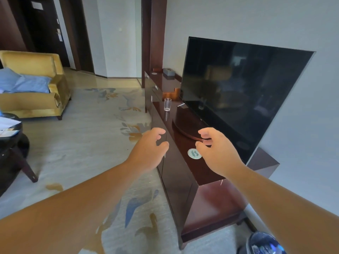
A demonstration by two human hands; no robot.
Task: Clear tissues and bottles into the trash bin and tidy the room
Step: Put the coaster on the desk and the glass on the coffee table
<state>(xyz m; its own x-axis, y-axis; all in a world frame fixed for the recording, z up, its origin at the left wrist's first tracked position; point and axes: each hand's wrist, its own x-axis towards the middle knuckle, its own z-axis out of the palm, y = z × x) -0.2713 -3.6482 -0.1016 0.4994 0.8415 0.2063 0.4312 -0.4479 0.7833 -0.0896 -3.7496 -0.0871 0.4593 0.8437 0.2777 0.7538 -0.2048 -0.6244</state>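
Both my arms reach forward over a dark wooden TV cabinet (pixel 185 173). My left hand (pixel 150 149) hovers at the cabinet's front edge, fingers loosely curled, holding nothing. My right hand (pixel 214 151) hangs above the cabinet top, fingers loosely curled and empty, just beside a round white coaster (pixel 193 154). An empty clear glass (pixel 167 104) stands farther along the top. A grey tissue box (pixel 168 72) sits at the far end. At the bottom right edge a bin lined with a shiny bag (pixel 264 242) is partly in view. No loose tissues or bottles are visible.
A large black TV (pixel 242 92) on an oval base (pixel 189 129) fills the cabinet's right side. A yellow armchair (pixel 36 88) with blue pillows stands at the left, a dark round side table (pixel 12 136) with papers nearer. Patterned carpet (pixel 88 143) covers the floor.
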